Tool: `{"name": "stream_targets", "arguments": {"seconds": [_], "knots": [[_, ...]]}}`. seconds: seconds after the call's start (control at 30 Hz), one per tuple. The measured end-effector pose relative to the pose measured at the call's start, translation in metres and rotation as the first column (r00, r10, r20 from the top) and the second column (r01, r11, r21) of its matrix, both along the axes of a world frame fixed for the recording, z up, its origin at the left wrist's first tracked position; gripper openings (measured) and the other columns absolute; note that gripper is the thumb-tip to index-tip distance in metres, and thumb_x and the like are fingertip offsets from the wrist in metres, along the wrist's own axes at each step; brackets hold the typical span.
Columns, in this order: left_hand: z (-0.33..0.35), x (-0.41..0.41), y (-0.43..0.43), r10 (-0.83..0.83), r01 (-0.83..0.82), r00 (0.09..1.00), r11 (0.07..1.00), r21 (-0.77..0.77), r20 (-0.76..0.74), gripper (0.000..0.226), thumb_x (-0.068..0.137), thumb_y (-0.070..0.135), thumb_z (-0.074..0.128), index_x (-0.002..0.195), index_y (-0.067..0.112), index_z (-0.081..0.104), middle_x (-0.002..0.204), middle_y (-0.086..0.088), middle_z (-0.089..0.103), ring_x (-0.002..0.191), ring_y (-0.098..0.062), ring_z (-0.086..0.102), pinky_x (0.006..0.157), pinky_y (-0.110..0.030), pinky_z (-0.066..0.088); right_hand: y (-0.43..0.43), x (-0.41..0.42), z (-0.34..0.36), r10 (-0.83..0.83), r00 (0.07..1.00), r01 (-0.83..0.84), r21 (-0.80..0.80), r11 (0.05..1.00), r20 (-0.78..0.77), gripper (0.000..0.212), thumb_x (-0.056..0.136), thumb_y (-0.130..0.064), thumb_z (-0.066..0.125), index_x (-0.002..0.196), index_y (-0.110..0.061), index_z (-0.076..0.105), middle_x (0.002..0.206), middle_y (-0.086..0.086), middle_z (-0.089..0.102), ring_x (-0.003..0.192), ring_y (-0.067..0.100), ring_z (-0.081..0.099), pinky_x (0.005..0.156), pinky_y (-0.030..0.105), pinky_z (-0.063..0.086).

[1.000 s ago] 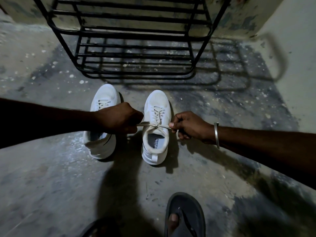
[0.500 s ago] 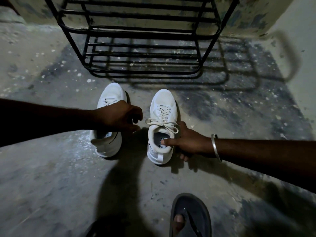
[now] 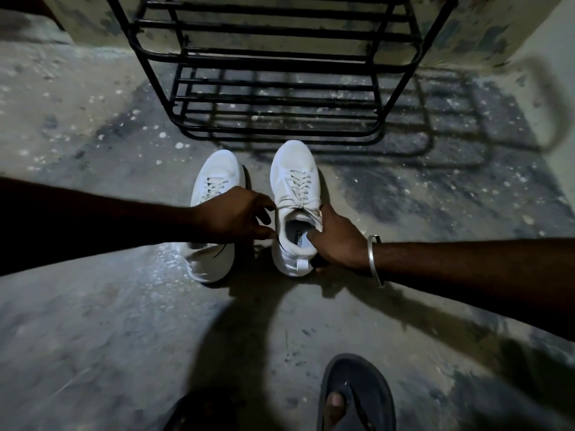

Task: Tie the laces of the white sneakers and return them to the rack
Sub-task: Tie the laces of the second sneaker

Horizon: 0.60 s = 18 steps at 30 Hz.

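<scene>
Two white sneakers stand side by side on the concrete floor, toes toward the black metal rack (image 3: 280, 59). The right sneaker (image 3: 292, 163) has its laces (image 3: 299, 203) tied in a bow. My right hand (image 3: 337, 242) grips this sneaker's collar, thumb inside the opening and fingers down its outer side. My left hand (image 3: 235, 216) hovers over the opening of the left sneaker (image 3: 214, 171), hiding its upper laces. Its fingers are spread, with thumb and forefinger reaching the inner edge of the right sneaker.
The rack's barred shelves hold nothing and stand against a stained wall (image 3: 466, 32). A second wall (image 3: 553, 98) closes the right side. My foot in a dark sandal (image 3: 357, 396) is at the bottom edge, with another dark sandal (image 3: 199, 412) to its left.
Both hands let go of the lace ends on the right sneaker, which now lie as a bow. My right hand moved to the collar and took hold; my left hand opened.
</scene>
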State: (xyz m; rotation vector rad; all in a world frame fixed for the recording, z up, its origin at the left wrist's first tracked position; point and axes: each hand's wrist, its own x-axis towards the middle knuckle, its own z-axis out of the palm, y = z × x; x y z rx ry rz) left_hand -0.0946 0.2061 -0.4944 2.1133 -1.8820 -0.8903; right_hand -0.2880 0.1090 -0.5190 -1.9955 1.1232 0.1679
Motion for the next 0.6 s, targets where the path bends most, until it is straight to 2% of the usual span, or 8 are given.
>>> {"name": "stream_targets", "arguments": {"seconds": [0.13,0.2,0.27,0.3,0.37,0.47,0.53,0.6], "knots": [[-0.005,0.01,0.002,0.023,-0.023,1.0,0.996,0.089,0.004,0.064,0.085,0.024,0.077,0.141,0.007,0.053,0.121,-0.005,0.074,0.111,-0.019,0.069,0.099,-0.034,0.052,-0.006,0.016,-0.001,0.011,1.0,-0.011,-0.018,1.0,-0.006,0.053,0.094,-0.023,0.053,0.143,-0.015,0.037,0.127,0.017,0.065,0.107,0.038,0.065,0.084,0.033,0.049],[-0.005,0.011,0.003,0.019,-0.021,1.0,0.993,0.114,0.015,0.063,0.085,0.021,0.076,0.142,0.008,0.052,0.123,-0.006,0.073,0.113,-0.02,0.068,0.1,-0.034,0.051,-0.009,0.02,-0.001,0.025,1.0,-0.025,-0.002,1.0,-0.011,0.052,0.092,-0.025,0.055,0.14,-0.017,0.038,0.122,0.017,0.067,0.098,0.04,0.068,0.086,0.043,0.056],[-0.002,0.012,0.007,0.023,-0.024,1.0,0.994,0.11,0.013,0.062,0.087,0.02,0.075,0.142,0.008,0.051,0.124,-0.006,0.072,0.115,-0.02,0.067,0.101,-0.032,0.05,-0.011,0.021,0.0,0.017,1.0,-0.017,0.07,0.997,0.002,0.05,0.089,-0.027,0.057,0.134,-0.017,0.038,0.115,0.016,0.068,0.083,0.044,0.072,0.074,0.053,0.061],[0.0,0.012,0.008,0.025,-0.027,1.0,0.996,0.089,0.018,0.06,0.087,0.019,0.074,0.142,0.009,0.052,0.124,-0.006,0.071,0.114,-0.02,0.067,0.101,-0.031,0.05,-0.012,0.021,0.0,-0.007,1.0,0.006,0.115,0.993,0.009,0.05,0.089,-0.027,0.058,0.133,-0.017,0.037,0.112,0.014,0.067,0.075,0.045,0.073,0.064,0.053,0.062],[0.004,0.016,0.013,0.053,-0.053,0.998,0.999,-0.003,0.02,0.053,0.087,0.017,0.074,0.137,0.01,0.057,0.121,-0.005,0.072,0.111,-0.02,0.069,0.098,-0.032,0.052,-0.015,0.02,-0.002,-0.036,0.999,0.036,0.133,0.991,-0.007,0.055,0.088,-0.031,0.061,0.135,-0.017,0.035,0.113,0.011,0.065,0.069,0.042,0.073,0.052,0.045,0.061],[0.012,0.026,0.018,0.126,-0.127,0.992,0.984,-0.126,-0.016,0.046,0.085,0.016,0.075,0.129,0.013,0.062,0.12,-0.002,0.071,0.106,-0.016,0.067,0.091,-0.03,0.053,-0.018,0.02,-0.006,0.006,0.998,-0.006,0.008,1.0,-0.061,0.076,0.084,-0.045,0.065,0.144,-0.016,0.029,0.125,0.014,0.06,0.091,0.035,0.068,0.062,0.036,0.052],[0.017,0.034,0.023,0.159,-0.155,0.987,0.982,-0.112,0.031,0.058,0.082,0.025,0.077,0.136,0.015,0.058,0.134,-0.004,0.063,0.116,-0.016,0.06,0.093,-0.023,0.042,-0.021,0.022,-0.006,0.012,0.998,-0.013,-0.023,1.0,-0.061,0.081,0.081,-0.049,0.067,0.145,-0.019,0.027,0.13,0.015,0.05,0.101,0.035,0.06,0.065,0.03,0.046],[0.02,0.043,0.029,0.173,-0.173,0.981,0.985,-0.01,0.091,0.089,0.068,0.054,0.073,0.146,0.021,0.046,0.149,-0.006,0.05,0.133,-0.023,0.048,0.105,-0.031,0.039,-0.022,0.024,-0.003,0.008,0.998,-0.008,-0.014,1.0,-0.06,0.084,0.079,-0.051,0.068,0.146,-0.023,0.026,0.126,0.013,0.045,0.098,0.034,0.058,0.053,0.028,0.048]]}}
